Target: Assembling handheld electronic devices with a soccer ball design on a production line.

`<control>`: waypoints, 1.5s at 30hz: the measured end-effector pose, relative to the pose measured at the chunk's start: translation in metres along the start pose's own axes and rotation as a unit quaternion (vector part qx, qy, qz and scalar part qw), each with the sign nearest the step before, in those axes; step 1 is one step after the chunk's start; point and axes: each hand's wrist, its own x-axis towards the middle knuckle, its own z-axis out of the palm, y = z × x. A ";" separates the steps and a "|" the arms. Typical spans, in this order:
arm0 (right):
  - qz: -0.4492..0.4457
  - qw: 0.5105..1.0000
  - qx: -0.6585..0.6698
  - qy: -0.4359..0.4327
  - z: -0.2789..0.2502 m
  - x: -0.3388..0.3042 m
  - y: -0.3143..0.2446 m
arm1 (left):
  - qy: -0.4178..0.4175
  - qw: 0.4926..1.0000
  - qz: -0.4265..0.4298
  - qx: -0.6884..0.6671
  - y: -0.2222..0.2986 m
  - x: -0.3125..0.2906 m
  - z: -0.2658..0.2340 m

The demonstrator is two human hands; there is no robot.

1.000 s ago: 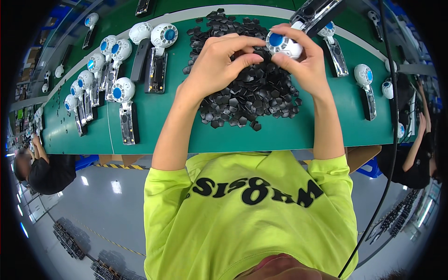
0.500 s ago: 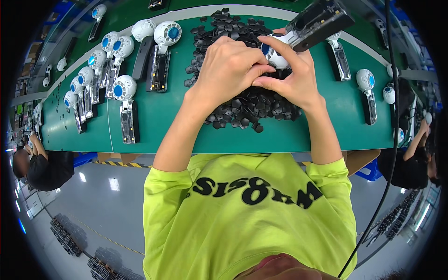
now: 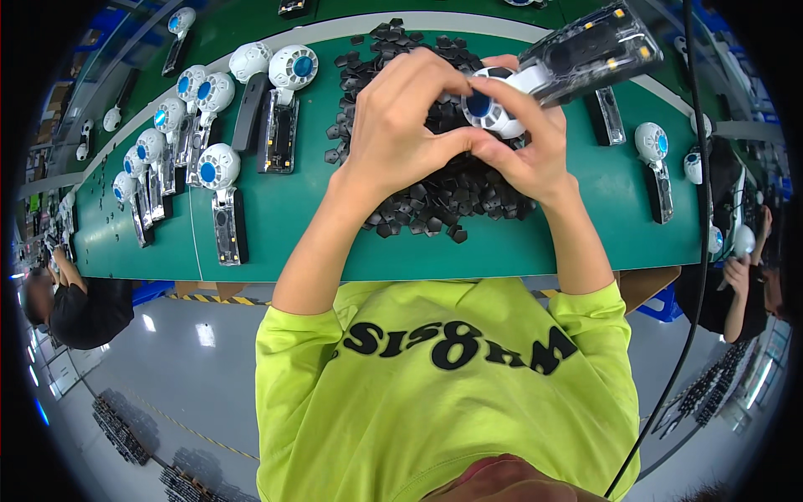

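Note:
My right hand (image 3: 535,146) grips the round white head of a handheld device (image 3: 504,102). The head has dark patches and a blue disc, and its clear-and-black handle tilts up to the right. My left hand (image 3: 406,117) curls in from the other side, index fingertip and thumb at the head's edge, meeting the right hand's fingers. Whether a small part sits between the left fingertips is hidden. Under both hands spreads a pile of small black five-sided pieces (image 3: 435,201) on the green table (image 3: 326,226).
Several similar devices (image 3: 219,167) stand at the left, and others (image 3: 652,142) at the right. A black cable (image 3: 701,209) hangs down on the right. Co-workers sit at the far left (image 3: 88,309) and far right (image 3: 736,293).
The device has turned, so its handle's inner side now faces me more. My left hand has shifted, its index finger now raised to the head; the two thumbs still meet.

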 end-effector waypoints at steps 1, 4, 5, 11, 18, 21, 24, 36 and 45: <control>0.023 0.999 0.044 0.005 0.000 0.000 -0.001 | -0.004 0.998 -0.041 -0.051 0.003 0.002 -0.001; 0.090 0.981 0.173 0.020 -0.001 0.000 -0.003 | -0.017 0.966 -0.165 -0.201 0.012 0.007 -0.004; 0.090 0.981 0.173 0.020 -0.001 0.000 -0.004 | -0.017 0.966 -0.164 -0.201 0.011 0.007 -0.004; 0.124 0.971 0.205 0.025 0.003 -0.003 -0.008 | -0.015 0.792 -0.317 -0.522 0.008 0.006 -0.001; 0.089 0.991 0.080 -0.058 -0.001 -0.008 -0.015 | -0.110 0.908 -0.222 -0.338 0.016 -0.002 -0.001; 0.074 0.993 0.070 -0.058 0.000 -0.010 -0.013 | -0.104 0.907 -0.235 -0.334 0.019 -0.003 0.002; 0.067 0.994 0.069 -0.047 0.000 -0.009 -0.007 | -0.078 0.879 -0.282 -0.377 0.022 -0.007 0.005; 0.229 0.971 0.064 0.036 -0.022 0.006 0.016 | -0.265 0.954 -0.136 0.012 -0.040 -0.009 -0.028; 0.278 0.959 0.058 0.018 -0.026 0.003 0.023 | -0.280 0.957 -0.072 -0.021 -0.019 -0.011 -0.003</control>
